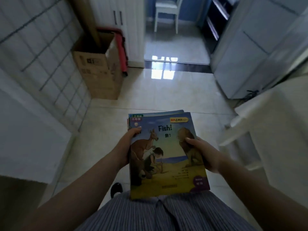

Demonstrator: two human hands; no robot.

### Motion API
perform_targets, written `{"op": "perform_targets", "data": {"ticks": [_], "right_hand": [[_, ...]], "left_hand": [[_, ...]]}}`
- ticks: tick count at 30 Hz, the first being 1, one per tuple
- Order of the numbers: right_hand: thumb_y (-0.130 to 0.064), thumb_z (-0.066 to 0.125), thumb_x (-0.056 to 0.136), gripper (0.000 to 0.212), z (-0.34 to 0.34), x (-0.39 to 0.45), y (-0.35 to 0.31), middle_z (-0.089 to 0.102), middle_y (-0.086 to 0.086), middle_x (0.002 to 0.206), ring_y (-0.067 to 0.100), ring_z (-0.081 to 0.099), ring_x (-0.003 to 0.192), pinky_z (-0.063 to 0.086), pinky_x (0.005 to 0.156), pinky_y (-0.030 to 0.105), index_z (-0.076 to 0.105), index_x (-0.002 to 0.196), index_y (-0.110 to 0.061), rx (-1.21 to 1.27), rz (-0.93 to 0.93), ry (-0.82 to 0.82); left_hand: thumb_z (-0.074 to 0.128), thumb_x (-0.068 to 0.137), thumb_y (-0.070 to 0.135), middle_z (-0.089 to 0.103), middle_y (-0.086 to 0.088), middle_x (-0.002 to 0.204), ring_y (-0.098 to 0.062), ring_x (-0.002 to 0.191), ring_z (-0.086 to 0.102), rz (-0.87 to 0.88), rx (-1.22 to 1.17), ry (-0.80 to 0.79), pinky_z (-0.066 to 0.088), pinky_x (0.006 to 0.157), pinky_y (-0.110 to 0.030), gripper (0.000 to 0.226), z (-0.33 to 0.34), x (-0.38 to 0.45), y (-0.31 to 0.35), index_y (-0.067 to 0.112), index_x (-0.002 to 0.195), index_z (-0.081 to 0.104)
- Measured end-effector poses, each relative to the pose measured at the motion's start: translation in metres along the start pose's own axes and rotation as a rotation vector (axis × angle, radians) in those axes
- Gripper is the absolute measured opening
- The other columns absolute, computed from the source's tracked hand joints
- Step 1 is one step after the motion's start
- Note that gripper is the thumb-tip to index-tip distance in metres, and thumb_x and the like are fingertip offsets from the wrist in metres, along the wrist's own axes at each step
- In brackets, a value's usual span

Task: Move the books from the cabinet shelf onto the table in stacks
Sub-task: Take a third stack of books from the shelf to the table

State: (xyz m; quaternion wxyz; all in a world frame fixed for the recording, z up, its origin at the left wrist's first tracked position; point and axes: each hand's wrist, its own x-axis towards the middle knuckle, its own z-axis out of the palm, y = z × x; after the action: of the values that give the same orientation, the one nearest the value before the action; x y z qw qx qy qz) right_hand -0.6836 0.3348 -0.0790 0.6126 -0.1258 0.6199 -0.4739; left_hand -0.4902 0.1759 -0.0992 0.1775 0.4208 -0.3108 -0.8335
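Stack of books [166, 152], "Fish!" on top: held above glossy tiled floor [166, 97], left hand [126, 147] and right hand [205, 154] gripping opposite edges, thumbs on cover. Open cardboard box [98, 67] by wall, long board standing inside. White chair [166, 12] beyond.

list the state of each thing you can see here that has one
stack of books: held in the air over the floor, cover up, title "Fish!"
left hand: grips the stack's left edge
right hand: grips the stack's right edge, thumb on the cover
cardboard box: upright, top open
chair: upright, unoccupied
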Motion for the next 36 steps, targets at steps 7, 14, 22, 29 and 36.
{"op": "perform_targets", "data": {"ticks": [7, 14, 22, 29, 36], "right_hand": [[-0.024, 0.054, 0.091, 0.034, -0.114, -0.082, 0.046, 0.071, 0.015, 0.106, 0.028, 0.071, 0.088, 0.059, 0.068, 0.035, 0.052, 0.122, -0.011, 0.246, -0.083, 0.303], [-0.026, 0.061, 0.087, 0.043, -0.178, -0.127, 0.096, 0.067, 0.016, 0.116, 0.034, 0.066, 0.102, 0.054, 0.085, 0.046, 0.05, 0.128, -0.016, 0.468, -0.113, 0.581], [-0.026, 0.056, 0.09, 0.028, -0.26, -0.143, 0.105, 0.071, 0.009, 0.105, 0.027, 0.07, 0.092, 0.055, 0.073, 0.038, 0.054, 0.118, -0.021, 0.667, -0.156, 0.787], [-0.028, 0.057, 0.089, 0.046, -0.342, -0.159, 0.087, 0.066, 0.014, 0.117, 0.031, 0.068, 0.095, 0.057, 0.065, 0.035, 0.047, 0.133, -0.018, 0.842, -0.217, 0.979], [-0.026, 0.056, 0.09, 0.026, -0.384, -0.197, 0.097, 0.071, 0.01, 0.102, 0.027, 0.071, 0.083, 0.057, 0.062, 0.035, 0.056, 0.115, -0.021, 1.016, -0.243, 1.174]], "left_hand": [[0.049, 0.094, 0.023, 0.072, -0.013, 0.079, -0.023, 0.063, 0.069, -0.169, 0.249, -0.186, 0.058, 0.058, -0.03, 0.026, 0.136, 0.032, -0.068, 0.005, 0.11, 0.06], [0.045, 0.096, 0.022, 0.073, -0.01, 0.074, -0.021, 0.058, 0.067, -0.32, 0.473, -0.392, 0.057, 0.052, -0.027, 0.023, 0.235, 0.058, -0.122, 0.007, 0.1, 0.062], [0.053, 0.093, 0.025, 0.072, -0.016, 0.091, -0.027, 0.072, 0.068, -0.412, 0.734, -0.517, 0.056, 0.07, -0.034, 0.027, 0.358, 0.121, -0.171, 0.006, 0.108, 0.065], [0.056, 0.091, 0.021, 0.071, -0.012, 0.093, -0.022, 0.072, 0.069, -0.515, 0.893, -0.741, 0.053, 0.067, -0.031, 0.02, 0.494, 0.169, -0.204, 0.011, 0.106, 0.065], [0.056, 0.09, 0.02, 0.071, -0.011, 0.09, -0.024, 0.073, 0.068, -0.612, 1.078, -0.947, 0.054, 0.07, -0.032, 0.02, 0.59, 0.167, -0.259, 0.013, 0.106, 0.065]]}}
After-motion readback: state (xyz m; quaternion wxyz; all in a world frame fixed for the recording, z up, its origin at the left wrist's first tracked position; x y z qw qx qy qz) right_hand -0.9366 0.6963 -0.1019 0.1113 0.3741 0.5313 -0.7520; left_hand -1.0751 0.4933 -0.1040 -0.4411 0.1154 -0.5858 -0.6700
